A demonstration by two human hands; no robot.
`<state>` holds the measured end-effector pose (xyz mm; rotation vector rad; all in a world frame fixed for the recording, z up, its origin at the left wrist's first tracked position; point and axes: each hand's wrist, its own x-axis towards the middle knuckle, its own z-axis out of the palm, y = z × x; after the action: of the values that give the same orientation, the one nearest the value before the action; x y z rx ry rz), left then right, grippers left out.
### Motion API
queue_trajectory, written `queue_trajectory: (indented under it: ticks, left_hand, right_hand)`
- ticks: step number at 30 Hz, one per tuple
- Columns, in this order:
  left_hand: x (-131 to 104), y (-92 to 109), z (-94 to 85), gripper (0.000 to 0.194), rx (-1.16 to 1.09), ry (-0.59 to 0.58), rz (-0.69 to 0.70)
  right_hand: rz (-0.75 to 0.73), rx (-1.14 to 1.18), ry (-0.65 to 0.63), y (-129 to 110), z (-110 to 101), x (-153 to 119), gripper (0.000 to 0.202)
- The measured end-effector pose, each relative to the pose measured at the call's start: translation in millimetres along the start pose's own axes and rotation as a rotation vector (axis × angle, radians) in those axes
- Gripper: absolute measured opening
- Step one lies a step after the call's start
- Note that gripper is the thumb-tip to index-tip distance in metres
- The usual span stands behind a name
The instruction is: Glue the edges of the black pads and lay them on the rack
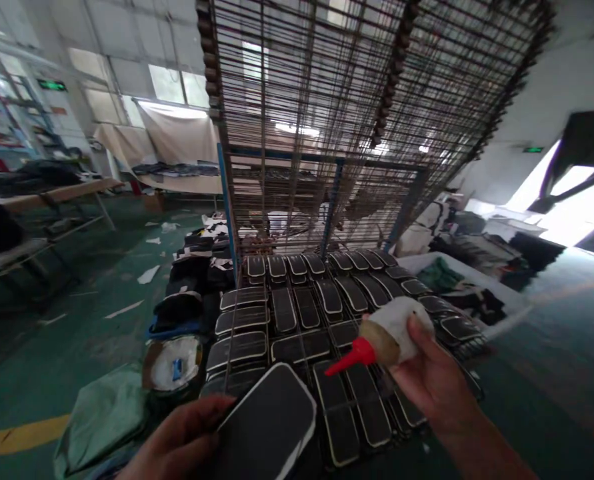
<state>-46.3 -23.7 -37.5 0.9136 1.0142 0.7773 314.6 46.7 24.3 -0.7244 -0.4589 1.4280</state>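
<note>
My left hand point(184, 437) pinches the left edge of a dark panel point(269, 427) with rounded corners and a whitish line along its border. My right hand point(434, 380) is wrapped round a whitish squeeze bottle point(399, 330), held tilted. Its red nozzle point(351, 357) points down and left, apart from the panel and to the upper right of it. Beneath and beyond both hands, rows of similar dark panels point(334, 413) with pale outlines lie on a wire rack point(301, 340).
Raised wire racks point(317, 87) on a blue frame point(227, 200) stand ahead. A round container point(174, 363) and green cloth point(104, 413) are at the lower left. Dark bundles point(181, 280) lie left of the rack; a white bin point(511, 307) with cloth stands right.
</note>
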Motion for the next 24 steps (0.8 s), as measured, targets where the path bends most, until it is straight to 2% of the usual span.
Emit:
queue_trajectory:
  ticks: [3,7,15,19,24]
  left_hand:
    - [3,34,29.7,0.034,0.128,-0.154,0.002]
    - [3,54,39.3,0.033,0.276,-0.229,0.002]
    - [3,57,42.6,0.031,0.386,-0.269,-0.048]
    - [1,59,43.1,0.031,0.365,-0.207,-0.089]
    - [0,56,33.8,0.03,0.342,-0.135,-0.089]
  right_hand:
    - [-0.072,-0.087,-0.164,-23,12,-1,0.033]
    - [-0.091,-0.152,-0.302,-37,13,-3,0.027]
    - [-0.081,-0.202,-0.399,-40,9,-6,0.029]
    - [-0.095,-0.217,-0.358,-38,14,-8,0.03]
    - [-0.098,-0.239,-0.334,-34,15,-9,0.035]
